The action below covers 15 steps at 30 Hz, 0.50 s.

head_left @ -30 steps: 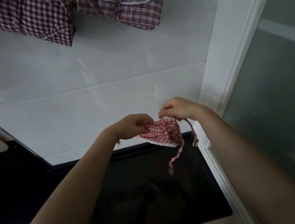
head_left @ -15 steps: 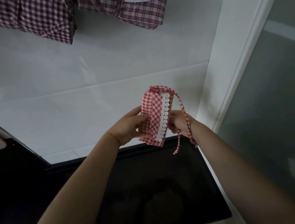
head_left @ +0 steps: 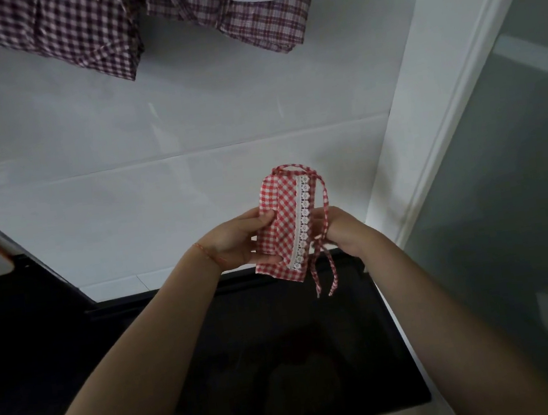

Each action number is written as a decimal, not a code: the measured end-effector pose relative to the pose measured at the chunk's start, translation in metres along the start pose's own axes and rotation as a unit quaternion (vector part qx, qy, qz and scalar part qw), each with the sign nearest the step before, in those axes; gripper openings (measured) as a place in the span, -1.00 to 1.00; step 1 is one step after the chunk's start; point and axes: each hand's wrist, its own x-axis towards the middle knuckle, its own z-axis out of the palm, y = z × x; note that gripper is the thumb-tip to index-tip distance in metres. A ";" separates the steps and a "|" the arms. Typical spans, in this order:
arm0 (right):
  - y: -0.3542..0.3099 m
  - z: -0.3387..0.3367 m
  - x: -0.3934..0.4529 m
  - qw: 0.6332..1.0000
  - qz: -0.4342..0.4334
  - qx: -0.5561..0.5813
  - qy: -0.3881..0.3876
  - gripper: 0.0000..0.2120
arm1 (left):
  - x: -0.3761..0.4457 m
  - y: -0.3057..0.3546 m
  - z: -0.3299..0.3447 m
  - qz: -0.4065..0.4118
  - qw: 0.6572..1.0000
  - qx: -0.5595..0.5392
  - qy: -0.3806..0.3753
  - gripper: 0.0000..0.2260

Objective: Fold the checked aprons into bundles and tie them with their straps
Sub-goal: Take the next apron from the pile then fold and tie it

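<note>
Currently: small red-and-white checked cotton apron bundle with white lace trim, held upright between left hand and right hand, fingers gripping its sides; thin checked straps dangle below. Likely light, soft, prone to unfolding; best held mid-bundle.

Thin red wrist string, sleeveless arms

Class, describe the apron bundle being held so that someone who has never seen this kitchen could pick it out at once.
Start at the white tiled wall above the black counter. In front of it, the left hand and right hand hold a small folded apron bundle. Unlike the two darker checked aprons hanging above, it is bright red-and-white, with white lace trim and dangling straps.
</note>
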 end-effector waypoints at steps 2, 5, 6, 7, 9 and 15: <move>-0.003 -0.004 -0.003 0.994 -0.033 0.005 0.107 -0.89 | 0.001 0.000 -0.006 -0.005 0.999 -0.030 0.043 -0.64; -0.008 -0.015 -0.009 0.969 -0.080 0.102 0.208 -0.73 | 0.003 0.000 -0.018 -0.021 0.993 -0.064 0.095 -0.72; -0.011 -0.015 -0.013 0.972 -0.085 0.119 0.184 -0.70 | 0.003 0.001 -0.020 -0.029 0.992 -0.057 0.106 -0.72; -0.013 -0.013 -0.015 0.979 -0.084 0.122 0.143 -0.69 | 0.003 0.001 -0.021 -0.036 0.992 -0.049 0.112 -0.71; -0.013 -0.005 -0.013 0.995 -0.055 0.067 0.054 -0.73 | 0.003 0.002 -0.018 -0.050 0.992 -0.049 0.107 -0.68; 0.011 0.020 -0.009 0.984 -0.083 0.041 -0.153 -0.70 | -0.001 0.003 -0.009 -0.076 0.992 -0.059 -0.083 -0.55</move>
